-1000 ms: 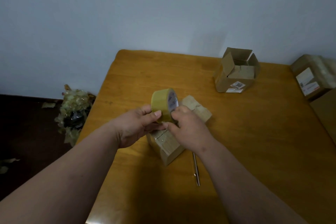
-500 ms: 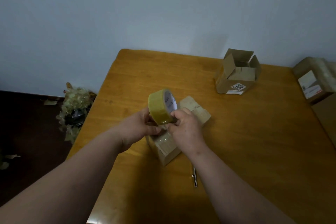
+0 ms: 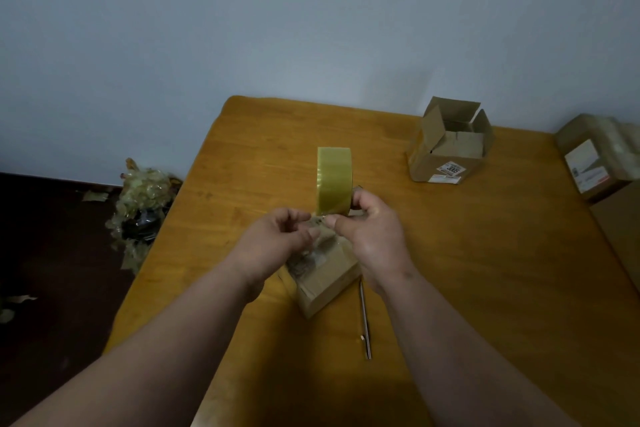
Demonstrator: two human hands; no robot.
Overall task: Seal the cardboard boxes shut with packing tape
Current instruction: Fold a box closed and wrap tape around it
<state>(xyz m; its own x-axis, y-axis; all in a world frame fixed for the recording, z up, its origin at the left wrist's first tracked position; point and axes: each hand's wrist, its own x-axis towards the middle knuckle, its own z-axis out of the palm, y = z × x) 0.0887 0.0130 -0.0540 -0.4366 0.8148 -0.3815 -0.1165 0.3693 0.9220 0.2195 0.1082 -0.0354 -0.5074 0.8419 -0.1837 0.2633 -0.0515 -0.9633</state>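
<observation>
- Head view: the right hand (image 3: 375, 232) grips the roll of packing tape (image 3: 335, 180), its fingers curled round the roll's lower right side and thumb at the bottom edge. The roll stands on edge in the air, over the middle of the wooden surface (image 3: 485, 270).
- A second ago the roll showed its white core face, turned to the right; now it is turned so that only the yellow outer band faces the camera, and it sits higher above the hands.
- The left hand (image 3: 277, 239) has come off the roll. Its fingertips are curled together just left of the roll's lower edge, pinching what looks like the free end of the tape; the clear strip itself is too faint to make out with certainty.
- The small cardboard box (image 3: 325, 274) lies under both hands, between the middle and the near edge of the surface, its top glossy with tape already on it. It has not shifted.
- A slim metal pen-like tool (image 3: 364, 319) lies on the surface just right of that box, pointing toward the near edge, where it lay before.
- An open cardboard box (image 3: 450, 146) with raised flaps stands near the far right corner, well apart from the hands.
- A taped parcel (image 3: 599, 156) shows at the right edge.
- A heap of crumpled used tape (image 3: 143, 204) lies on the floor off the left edge.
</observation>
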